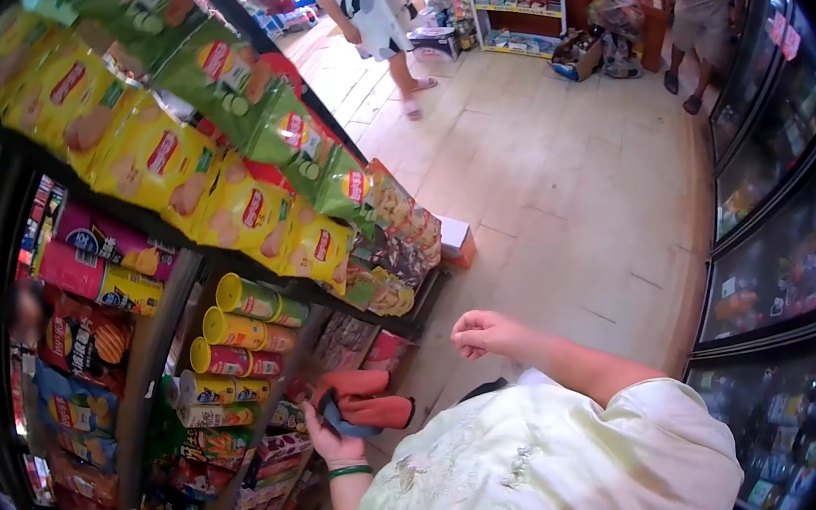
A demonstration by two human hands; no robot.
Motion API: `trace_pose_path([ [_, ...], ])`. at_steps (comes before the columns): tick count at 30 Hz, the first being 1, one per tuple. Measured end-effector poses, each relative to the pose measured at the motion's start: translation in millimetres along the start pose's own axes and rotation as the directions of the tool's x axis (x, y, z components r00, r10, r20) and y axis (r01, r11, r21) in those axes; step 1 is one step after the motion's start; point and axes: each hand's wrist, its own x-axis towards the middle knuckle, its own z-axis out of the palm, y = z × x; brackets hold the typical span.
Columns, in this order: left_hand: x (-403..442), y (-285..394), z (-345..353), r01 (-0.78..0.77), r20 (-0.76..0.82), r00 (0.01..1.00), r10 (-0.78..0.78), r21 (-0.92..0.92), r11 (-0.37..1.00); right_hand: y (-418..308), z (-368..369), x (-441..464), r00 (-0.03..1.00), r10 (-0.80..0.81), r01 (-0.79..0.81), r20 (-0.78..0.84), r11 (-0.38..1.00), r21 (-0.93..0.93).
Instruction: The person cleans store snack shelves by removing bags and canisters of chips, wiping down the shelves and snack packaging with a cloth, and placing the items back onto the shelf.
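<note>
My left hand, with a green band at its wrist, is closed around a folded orange and grey cloth item beside the snack shelf. Bent in over the floor ahead of my body, my right hand has its fingers curled, and nothing shows in it. Yellow chip bags and green chip bags hang in rows along the top of the rack. Below them, yellow-lidded chip cans lie stacked on a shelf near my left hand.
Glass-door coolers line the right side. A tiled floor runs between them and the rack. One person stands ahead, another by the coolers. A white and orange box sits at the rack's end.
</note>
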Motion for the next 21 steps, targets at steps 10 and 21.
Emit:
trace_pose_path([
  [10, -12, -48, 67, -0.02, -0.026, 0.999, 0.021, 0.039, 0.999, -51, -93, 43, 0.988, -0.126, 0.125, 0.095, 0.992, 0.013],
  [21, -32, -39, 46, -0.383, -0.228, 0.902, 0.366, -0.038, 0.923, -67, -91, 62, 0.984, 0.109, -0.107, 0.14, 0.994, -0.024],
])
